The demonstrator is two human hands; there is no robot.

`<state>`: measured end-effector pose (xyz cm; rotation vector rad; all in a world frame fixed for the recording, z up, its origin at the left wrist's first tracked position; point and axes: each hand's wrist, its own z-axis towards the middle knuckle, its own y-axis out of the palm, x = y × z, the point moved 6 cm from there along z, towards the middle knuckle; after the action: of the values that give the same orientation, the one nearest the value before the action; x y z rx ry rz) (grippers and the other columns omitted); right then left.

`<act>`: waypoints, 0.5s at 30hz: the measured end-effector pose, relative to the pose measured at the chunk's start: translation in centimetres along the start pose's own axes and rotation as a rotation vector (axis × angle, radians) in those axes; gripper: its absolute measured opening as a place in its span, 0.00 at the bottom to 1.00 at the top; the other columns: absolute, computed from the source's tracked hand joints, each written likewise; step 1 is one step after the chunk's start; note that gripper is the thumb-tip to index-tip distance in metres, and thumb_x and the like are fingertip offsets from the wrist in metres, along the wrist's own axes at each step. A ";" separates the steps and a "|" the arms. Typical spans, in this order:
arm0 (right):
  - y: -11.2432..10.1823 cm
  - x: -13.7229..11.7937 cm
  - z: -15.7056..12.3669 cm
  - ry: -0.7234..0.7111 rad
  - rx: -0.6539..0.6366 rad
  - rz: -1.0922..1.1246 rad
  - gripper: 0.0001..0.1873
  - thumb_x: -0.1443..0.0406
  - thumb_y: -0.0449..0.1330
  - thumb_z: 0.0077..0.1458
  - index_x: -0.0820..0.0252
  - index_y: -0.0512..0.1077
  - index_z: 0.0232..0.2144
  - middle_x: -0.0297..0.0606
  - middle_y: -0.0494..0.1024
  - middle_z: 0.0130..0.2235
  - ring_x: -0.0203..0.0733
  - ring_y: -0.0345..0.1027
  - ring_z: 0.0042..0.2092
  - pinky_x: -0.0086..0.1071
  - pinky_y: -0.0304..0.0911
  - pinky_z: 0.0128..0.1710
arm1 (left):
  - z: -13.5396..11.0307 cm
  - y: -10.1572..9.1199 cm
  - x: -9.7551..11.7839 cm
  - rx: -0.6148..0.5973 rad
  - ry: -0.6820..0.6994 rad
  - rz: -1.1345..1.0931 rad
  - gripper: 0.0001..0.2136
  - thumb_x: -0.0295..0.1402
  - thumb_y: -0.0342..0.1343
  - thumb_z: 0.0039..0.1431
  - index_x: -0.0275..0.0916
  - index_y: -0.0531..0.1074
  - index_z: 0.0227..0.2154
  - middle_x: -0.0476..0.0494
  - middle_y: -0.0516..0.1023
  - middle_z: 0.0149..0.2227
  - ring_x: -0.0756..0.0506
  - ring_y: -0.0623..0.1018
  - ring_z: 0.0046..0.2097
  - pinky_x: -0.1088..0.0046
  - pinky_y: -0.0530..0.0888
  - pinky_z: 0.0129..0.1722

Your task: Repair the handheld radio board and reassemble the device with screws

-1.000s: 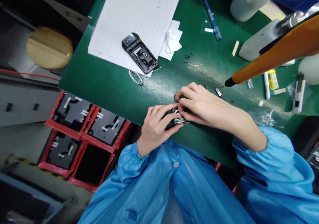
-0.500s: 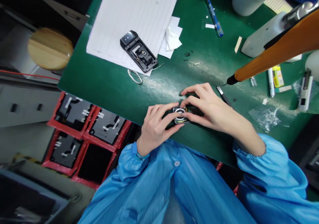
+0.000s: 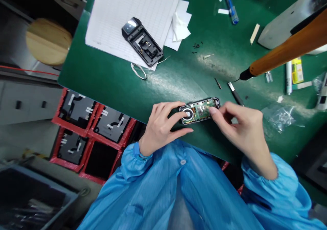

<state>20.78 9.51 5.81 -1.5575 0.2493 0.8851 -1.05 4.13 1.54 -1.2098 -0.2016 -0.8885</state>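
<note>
Small oblong device [image 3: 199,110], cover off, lies flat on the green table [image 3: 114,83] near the front edge, directly in front of the person. It has a black rim with a green circuit board inside and a round silver-and-white disc at its left end. The long axis runs left to right, with the right end tipped slightly away.

Left hand [image 3: 160,127]: palm down, wrist over the table edge. Its fingers [image 3: 176,116] pinch the device's left end, with the index on the near side of the disc, another finger along the far rim and the thumb stretched out under the near edge.

Right hand [image 3: 242,127]: comes in from the right with its fingers [image 3: 213,110] curled and close together. One fingertip touches the right half of the board. The thumb is tucked beneath, so I can't tell if it grips the rim or holds anything small.

Hard to read: the parts on the board are too small to make out, and the device's near-right corner is hidden behind the right hand.

Nearby: tweezers [image 3: 235,93] lie just beyond the device. The dark tip of an orange tool [image 3: 286,51] hangs above the table, and its upper end is cut off by the frame. A second black device [image 3: 142,42] lies on a paper sheet [image 3: 135,12], with a metal ring [image 3: 138,71] beside it. Red trays [image 3: 94,127] sit below the table edge at left.
</note>
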 end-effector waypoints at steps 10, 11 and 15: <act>0.9 1.1 -1.4 0.120 -0.076 0.212 0.10 0.60 0.65 0.77 0.55 0.81 0.41 0.38 0.86 0.40 0.37 0.78 0.36 0.30 0.68 0.31 | -1.5 -0.8 0.8 -0.046 0.060 0.015 0.13 0.42 0.68 0.79 0.40 0.81 0.56 0.35 0.89 0.54 0.38 0.87 0.53 0.58 0.78 0.54; 1.1 1.2 -1.1 0.106 -0.080 0.235 0.09 0.59 0.64 0.77 0.55 0.81 0.42 0.40 0.87 0.43 0.38 0.79 0.37 0.30 0.69 0.31 | -1.7 -0.8 0.9 -0.049 0.072 0.017 0.13 0.41 0.68 0.79 0.40 0.81 0.57 0.36 0.89 0.53 0.39 0.86 0.52 0.58 0.78 0.53; 1.9 1.8 -0.3 0.052 -0.112 0.324 0.10 0.59 0.64 0.77 0.55 0.84 0.49 0.43 0.90 0.54 0.41 0.84 0.44 0.31 0.73 0.33 | -2.4 -0.4 1.7 -0.053 0.120 0.052 0.15 0.36 0.69 0.77 0.39 0.82 0.60 0.37 0.89 0.51 0.39 0.85 0.49 0.59 0.77 0.52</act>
<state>20.91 9.45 3.19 -1.6727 0.5077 1.1267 -0.88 1.19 1.89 -1.2015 -0.0497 -0.9231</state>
